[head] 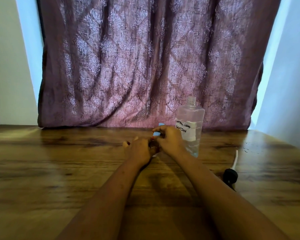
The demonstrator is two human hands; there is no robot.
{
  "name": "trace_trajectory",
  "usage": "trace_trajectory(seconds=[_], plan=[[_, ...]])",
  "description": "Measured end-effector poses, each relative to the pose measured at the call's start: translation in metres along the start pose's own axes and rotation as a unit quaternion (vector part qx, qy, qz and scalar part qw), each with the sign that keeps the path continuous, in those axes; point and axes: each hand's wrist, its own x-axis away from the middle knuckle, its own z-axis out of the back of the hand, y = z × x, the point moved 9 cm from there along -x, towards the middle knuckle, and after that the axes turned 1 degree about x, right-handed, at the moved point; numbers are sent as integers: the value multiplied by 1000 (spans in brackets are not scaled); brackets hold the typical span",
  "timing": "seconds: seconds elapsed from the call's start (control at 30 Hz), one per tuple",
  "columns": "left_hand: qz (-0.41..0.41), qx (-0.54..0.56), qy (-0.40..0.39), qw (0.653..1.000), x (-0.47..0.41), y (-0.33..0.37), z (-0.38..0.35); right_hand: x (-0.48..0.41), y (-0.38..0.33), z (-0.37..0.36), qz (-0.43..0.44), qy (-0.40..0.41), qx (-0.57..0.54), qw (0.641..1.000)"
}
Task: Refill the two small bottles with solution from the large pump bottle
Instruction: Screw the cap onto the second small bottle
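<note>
Seems partway through: black pump head [230, 176] lying on the wooden table [59, 161], large clear square bottle [190, 125] standing open just behind the right hand [170, 141], its fingers pinching a pale blue cap [158, 134] over a half-hidden small bottle [153, 147] gripped in the left hand [139, 150]; second bottle unseen.

Two bare forearms [213, 186] — left hand [139, 150] and right hand [170, 139] with seemingly red-painted nails [128, 143].

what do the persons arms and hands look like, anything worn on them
The left forearm and right forearm are bare, with no sleeve in view. No watch, bracelet or glove shows on the left hand or the right hand. Red polish shows on a few fingernails. Rings cannot be made out.
</note>
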Motion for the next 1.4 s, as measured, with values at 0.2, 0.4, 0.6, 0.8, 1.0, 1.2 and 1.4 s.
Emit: trace_trajectory(seconds=[0.2, 0.4, 0.6, 0.8, 1.0, 1.2, 1.4], plan=[[44, 17, 20, 999, -1, -17, 9, 15, 4, -21, -60, -95, -147, 983], [78, 213, -57, 972, -9, -42, -4, 13, 15, -28, -105, -68, -130, 984], [131, 137, 104, 976, -13, -65, 35, -30, 18, -32, -91, -80, 13, 993], [138, 68, 97, 983, -18, -67, 24, -36, 25, -73, -113, -103, -18, 988], [93, 37, 132, 986, -20, -52, 32, -31, 28, -75, -127, -102, -61, 985], [-9, 118, 147, 982, -24, -30, 37, -10, -14, -4, -35, -107, -37, 993], [-116, 140, 93, 979, 1, 38, 22, 32, 29, 140, -27, -8, 105, 994]])
